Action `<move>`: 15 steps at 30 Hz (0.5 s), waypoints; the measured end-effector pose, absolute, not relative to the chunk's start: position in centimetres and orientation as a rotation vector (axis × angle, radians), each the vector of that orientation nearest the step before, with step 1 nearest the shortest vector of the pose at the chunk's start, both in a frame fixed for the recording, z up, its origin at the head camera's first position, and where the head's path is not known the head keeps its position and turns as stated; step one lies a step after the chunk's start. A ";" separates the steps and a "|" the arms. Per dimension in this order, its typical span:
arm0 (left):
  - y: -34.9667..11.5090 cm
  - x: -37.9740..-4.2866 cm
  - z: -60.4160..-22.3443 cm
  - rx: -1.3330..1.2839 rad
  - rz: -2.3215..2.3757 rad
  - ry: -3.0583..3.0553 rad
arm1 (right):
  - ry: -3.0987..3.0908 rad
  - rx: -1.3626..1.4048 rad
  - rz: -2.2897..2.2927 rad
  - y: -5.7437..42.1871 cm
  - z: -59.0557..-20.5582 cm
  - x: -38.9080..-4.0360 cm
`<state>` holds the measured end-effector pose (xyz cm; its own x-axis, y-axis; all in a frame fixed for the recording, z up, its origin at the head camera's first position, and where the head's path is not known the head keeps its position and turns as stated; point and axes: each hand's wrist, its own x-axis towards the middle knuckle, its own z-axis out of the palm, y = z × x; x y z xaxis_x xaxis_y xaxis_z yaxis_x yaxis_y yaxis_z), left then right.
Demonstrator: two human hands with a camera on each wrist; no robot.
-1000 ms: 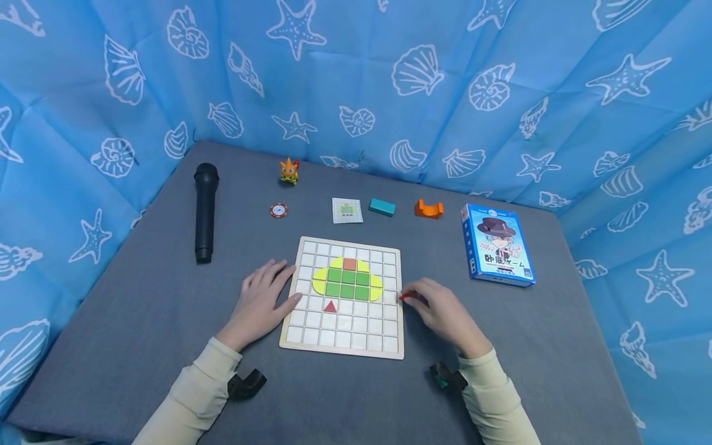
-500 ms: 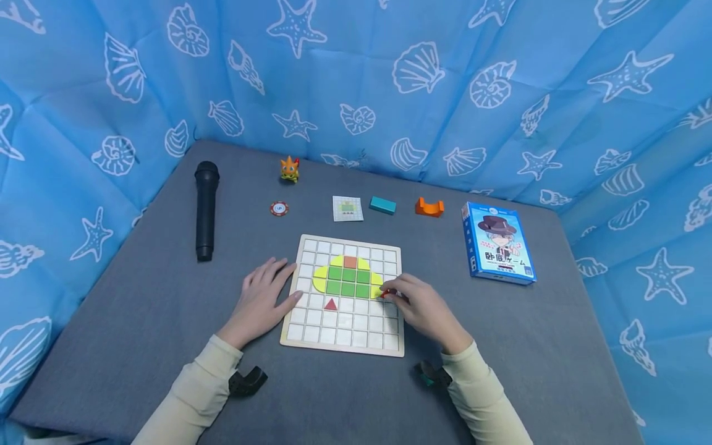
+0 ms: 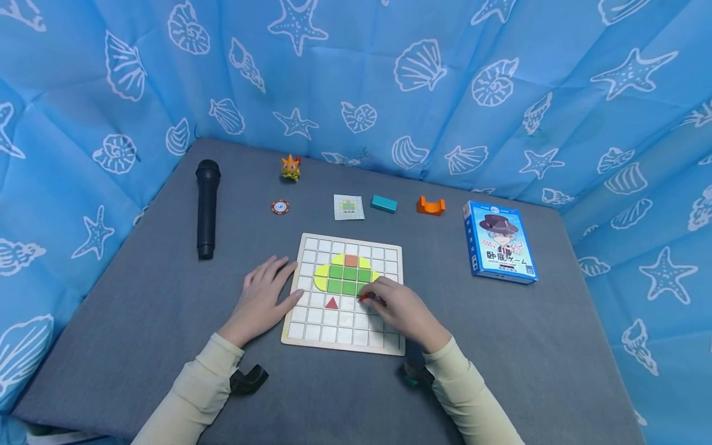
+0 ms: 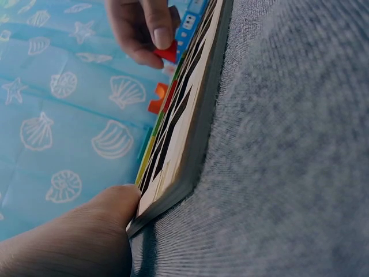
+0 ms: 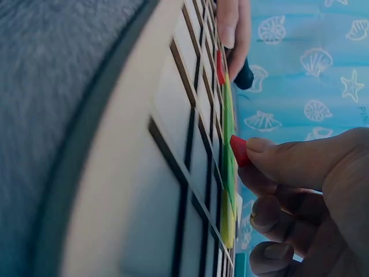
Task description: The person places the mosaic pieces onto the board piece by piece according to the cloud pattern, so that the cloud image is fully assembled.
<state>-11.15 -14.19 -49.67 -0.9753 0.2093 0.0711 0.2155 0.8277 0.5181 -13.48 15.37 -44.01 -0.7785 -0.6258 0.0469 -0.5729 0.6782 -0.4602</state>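
A square grid board with a pale wooden frame lies on the table. Green, yellow and orange-brown tiles form a rounded shape on its cells. One red triangle tile sits in a cell below them. My right hand pinches a second small red tile between thumb and forefinger, close over the board just under the green tiles. At the left edge of the board rests my left hand, fingers spread and thumb on the frame; its thumb touches the rim in the left wrist view.
Behind the board lie a patterned card, a teal block, an orange arch block, a poker chip and a small figurine. A black microphone is at left, a blue game box at right.
My right hand has moved left with the red tile, from the board's right edge to over the cells below the green tiles. My left hand stays at the board's left edge.
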 end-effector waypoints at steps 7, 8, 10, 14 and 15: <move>-14.2 -11.2 -49.8 -0.347 -0.846 -2.992 | 2.746 -1.048 -0.672 14.0 -44.6 -13.3; -14.2 -11.2 -49.8 -0.349 -0.847 -2.992 | 2.744 -1.048 -0.663 13.8 -44.7 -13.2; -14.2 -11.2 -49.8 -0.351 -0.850 -2.993 | 2.741 -1.044 -0.657 13.5 -44.8 -13.2; -14.2 -11.2 -49.7 -0.353 -0.858 -2.995 | 2.749 -1.024 -0.647 12.9 -44.8 -13.2; -14.2 -11.2 -49.7 -0.351 -0.858 -2.996 | 2.748 -1.019 -0.648 12.8 -44.8 -13.2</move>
